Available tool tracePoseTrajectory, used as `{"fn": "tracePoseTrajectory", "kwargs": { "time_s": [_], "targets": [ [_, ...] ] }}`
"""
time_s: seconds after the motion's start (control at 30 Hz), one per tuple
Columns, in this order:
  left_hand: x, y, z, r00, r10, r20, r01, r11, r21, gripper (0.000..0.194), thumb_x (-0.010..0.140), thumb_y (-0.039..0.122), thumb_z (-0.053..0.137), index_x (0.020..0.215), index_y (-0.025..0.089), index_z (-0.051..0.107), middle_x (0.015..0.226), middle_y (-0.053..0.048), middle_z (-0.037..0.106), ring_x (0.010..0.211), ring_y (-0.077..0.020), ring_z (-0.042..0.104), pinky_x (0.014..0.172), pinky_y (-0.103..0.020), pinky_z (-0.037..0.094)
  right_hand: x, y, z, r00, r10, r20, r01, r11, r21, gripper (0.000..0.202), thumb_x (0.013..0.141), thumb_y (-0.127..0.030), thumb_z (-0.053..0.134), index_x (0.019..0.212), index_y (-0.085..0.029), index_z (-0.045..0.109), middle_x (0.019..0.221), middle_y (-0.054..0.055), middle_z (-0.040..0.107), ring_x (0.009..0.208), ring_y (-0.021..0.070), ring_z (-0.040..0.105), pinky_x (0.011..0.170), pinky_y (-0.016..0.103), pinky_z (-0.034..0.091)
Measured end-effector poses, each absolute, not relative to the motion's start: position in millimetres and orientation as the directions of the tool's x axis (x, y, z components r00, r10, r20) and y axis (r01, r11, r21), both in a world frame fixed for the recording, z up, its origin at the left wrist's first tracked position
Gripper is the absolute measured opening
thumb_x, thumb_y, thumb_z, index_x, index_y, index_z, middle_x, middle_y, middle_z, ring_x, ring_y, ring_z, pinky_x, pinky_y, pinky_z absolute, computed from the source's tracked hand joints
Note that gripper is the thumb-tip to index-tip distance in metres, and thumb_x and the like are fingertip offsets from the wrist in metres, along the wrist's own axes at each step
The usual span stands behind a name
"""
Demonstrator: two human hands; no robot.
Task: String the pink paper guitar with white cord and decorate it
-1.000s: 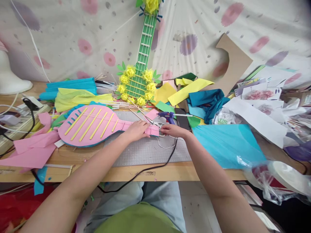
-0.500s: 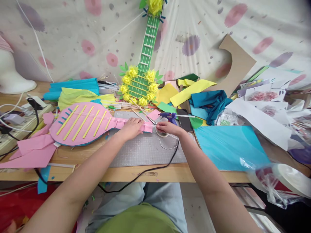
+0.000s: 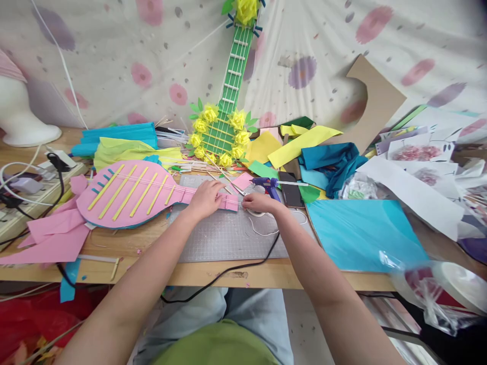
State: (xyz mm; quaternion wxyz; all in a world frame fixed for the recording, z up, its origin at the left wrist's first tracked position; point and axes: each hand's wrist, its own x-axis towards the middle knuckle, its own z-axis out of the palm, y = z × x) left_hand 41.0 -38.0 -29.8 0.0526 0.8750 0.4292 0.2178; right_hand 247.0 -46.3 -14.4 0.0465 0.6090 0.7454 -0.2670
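A pink cardboard guitar [image 3: 125, 197] with yellow and blue strips lies flat on the table, its neck pointing right over a grey cutting mat [image 3: 213, 238]. My left hand [image 3: 206, 198] is closed over the neck, holding it down on the mat. At the neck's end, my right hand [image 3: 259, 202] pinches the thin white string that runs along the guitar. Loose white string [image 3: 262, 233] curls on the mat below it. Just beyond lie scissors [image 3: 239, 189], a blue glue gun [image 3: 266, 184] and a black phone [image 3: 292, 190].
Behind stands a green guitar [image 3: 228, 101] with yellow paper flowers. Coloured paper [image 3: 331, 162] piles up at the back right, near a blue sheet [image 3: 365, 233]. A power strip [image 3: 38, 192] sits at left. A black cable [image 3: 228, 271] crosses the front edge.
My right hand has shifted slightly left and down, closer to the neck's end. The fingers of my left hand are more bent on the neck. The view has moved a little.
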Motion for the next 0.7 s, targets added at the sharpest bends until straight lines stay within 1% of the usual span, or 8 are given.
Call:
{"fn": "tracePoseTrajectory", "kwargs": {
  "time_s": [0.07, 0.13, 0.27, 0.33, 0.4, 0.5, 0.63, 0.7],
  "targets": [
    [46, -41, -34, 0.504, 0.774, 0.383, 0.739, -0.616, 0.273, 0.025, 0.082, 0.017, 0.047, 0.103, 0.015, 0.062, 0.105, -0.008, 0.062, 0.100, -0.0216, 0.054, 0.091, -0.037, 0.042, 247, -46, -16, -0.245, 0.888, -0.389, 0.934, 0.109, -0.339, 0.024, 0.080, -0.029, 0.044, 0.078, -0.018, 0.066, 0.077, 0.002, 0.064, 0.063, 0.0116, 0.050, 0.051, 0.022, 0.029],
    [54, -46, -42, 0.521, 0.746, 0.414, 0.726, -0.643, 0.245, 0.023, 0.083, 0.016, 0.046, 0.097, 0.015, 0.064, 0.100, -0.008, 0.064, 0.097, -0.0215, 0.054, 0.089, -0.036, 0.044, 246, -46, -17, -0.240, 0.892, -0.383, 0.934, 0.104, -0.342, 0.025, 0.080, -0.029, 0.044, 0.080, -0.018, 0.066, 0.078, 0.002, 0.064, 0.064, 0.0116, 0.050, 0.051, 0.022, 0.028],
    [65, -53, -59, 0.564, 0.668, 0.485, 0.681, -0.709, 0.184, 0.024, 0.085, 0.016, 0.045, 0.099, 0.015, 0.064, 0.103, -0.008, 0.064, 0.100, -0.0209, 0.053, 0.093, -0.036, 0.041, 246, -45, -17, -0.230, 0.902, -0.366, 0.939, 0.108, -0.325, 0.025, 0.079, -0.028, 0.044, 0.081, -0.017, 0.067, 0.080, 0.003, 0.065, 0.066, 0.0121, 0.051, 0.051, 0.022, 0.029],
    [65, -52, -63, 0.509, 0.676, 0.533, 0.708, -0.681, 0.188, 0.025, 0.085, 0.017, 0.044, 0.101, 0.014, 0.064, 0.104, -0.008, 0.064, 0.100, -0.0210, 0.053, 0.096, -0.038, 0.040, 245, -44, -17, -0.219, 0.904, -0.367, 0.945, 0.102, -0.311, 0.026, 0.079, -0.029, 0.044, 0.081, -0.017, 0.067, 0.081, 0.003, 0.066, 0.066, 0.0124, 0.052, 0.052, 0.022, 0.029],
    [61, -48, -63, 0.413, 0.718, 0.560, 0.758, -0.612, 0.226, 0.026, 0.085, 0.017, 0.044, 0.102, 0.015, 0.064, 0.103, -0.007, 0.064, 0.099, -0.0213, 0.054, 0.095, -0.038, 0.039, 245, -43, -17, -0.215, 0.905, -0.368, 0.947, 0.101, -0.305, 0.026, 0.079, -0.028, 0.044, 0.081, -0.017, 0.067, 0.082, 0.004, 0.066, 0.067, 0.0127, 0.052, 0.052, 0.022, 0.029],
    [53, -44, -59, 0.333, 0.777, 0.535, 0.804, -0.530, 0.269, 0.026, 0.084, 0.018, 0.045, 0.100, 0.017, 0.065, 0.101, -0.007, 0.065, 0.097, -0.0216, 0.054, 0.095, -0.039, 0.040, 245, -41, -18, -0.223, 0.905, -0.362, 0.944, 0.108, -0.312, 0.025, 0.079, -0.026, 0.044, 0.081, -0.017, 0.067, 0.084, 0.004, 0.067, 0.070, 0.0137, 0.054, 0.053, 0.022, 0.029],
    [54, -49, -56, 0.354, 0.796, 0.490, 0.805, -0.526, 0.274, 0.027, 0.086, 0.022, 0.042, 0.098, 0.019, 0.066, 0.101, -0.006, 0.065, 0.098, -0.0204, 0.054, 0.101, -0.040, 0.035, 245, -38, -21, -0.224, 0.906, -0.360, 0.940, 0.103, -0.325, 0.025, 0.079, -0.025, 0.044, 0.081, -0.017, 0.068, 0.084, 0.005, 0.067, 0.070, 0.0146, 0.054, 0.053, 0.022, 0.030],
    [59, -54, -58, 0.368, 0.796, 0.480, 0.801, -0.534, 0.272, 0.028, 0.087, 0.023, 0.041, 0.100, 0.020, 0.066, 0.105, -0.005, 0.065, 0.101, -0.0200, 0.054, 0.103, -0.042, 0.032, 245, -37, -23, -0.227, 0.907, -0.354, 0.939, 0.108, -0.327, 0.025, 0.079, -0.025, 0.044, 0.081, -0.017, 0.068, 0.082, 0.005, 0.067, 0.069, 0.0145, 0.054, 0.053, 0.022, 0.030]
  ]
}}
